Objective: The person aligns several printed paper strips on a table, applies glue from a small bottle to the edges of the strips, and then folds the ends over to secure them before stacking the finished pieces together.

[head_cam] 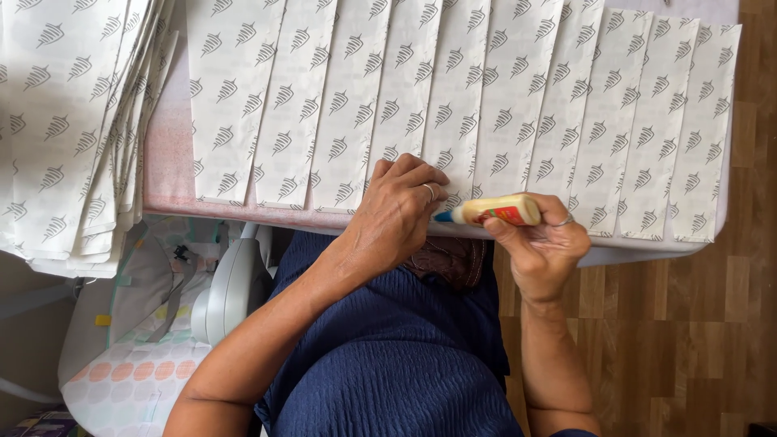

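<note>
Pressing my left hand (402,206), fingers curled, on the near ends of the printed paper strips (453,105) fanned in an overlapping row across the surface (166,154); my right hand (541,243) is closed round a small glue bottle (495,211), its blue tip touching my left fingers; more sheets (65,129) lie stacked at left.

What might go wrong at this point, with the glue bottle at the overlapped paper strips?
1. The small yellow glue bottle in the right hand points its blue tip at the left hand, so glue may smear fingers.
2. The white patterned paper strips overlap closely; stray glue could bond neighbours.
</note>
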